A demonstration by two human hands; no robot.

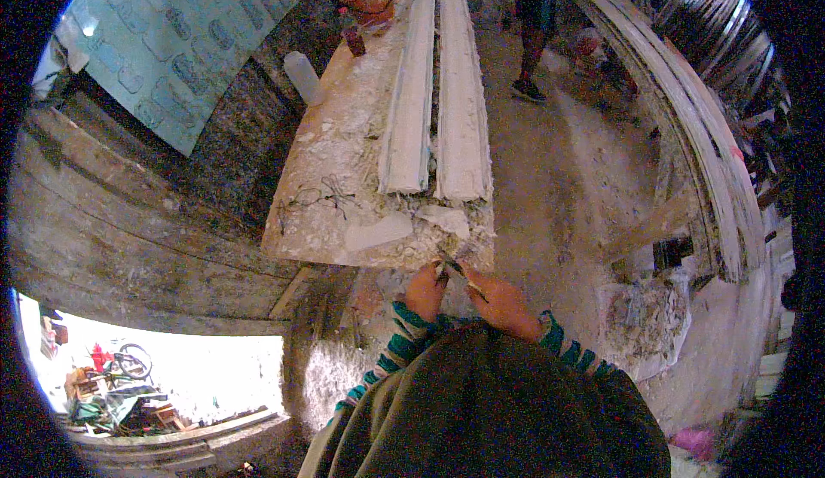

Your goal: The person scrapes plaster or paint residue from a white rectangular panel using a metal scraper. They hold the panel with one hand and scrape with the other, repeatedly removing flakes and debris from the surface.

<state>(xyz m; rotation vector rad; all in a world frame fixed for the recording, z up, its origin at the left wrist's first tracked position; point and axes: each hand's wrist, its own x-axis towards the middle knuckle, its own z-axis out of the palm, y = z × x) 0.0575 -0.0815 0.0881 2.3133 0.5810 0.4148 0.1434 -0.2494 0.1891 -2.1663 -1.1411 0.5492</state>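
Both hands are close together at the near end of a plaster-covered table [314, 164]. My left hand [424, 291] is closed, with its fingertips at a small dark thing I cannot make out clearly. Beside it, my right hand [505, 304] is closed on a thin tool [475, 289], dark at one end and pale along its length. Just beyond my hands lie a flat whitish piece [378, 233] and a crumpled pale scrap [444, 219]. Two long white plaster mouldings [409, 126] run side by side up the table.
Dark tangled wire [322, 194] lies at the table's left. Farther back are a white container [301, 76], a bottle of dark red liquid [351, 35] and an orange basin [369, 4]. Another person [534, 23] stands beyond the table. Long strips [687, 104] line the right; a debris-covered sack [644, 319] lies nearer.
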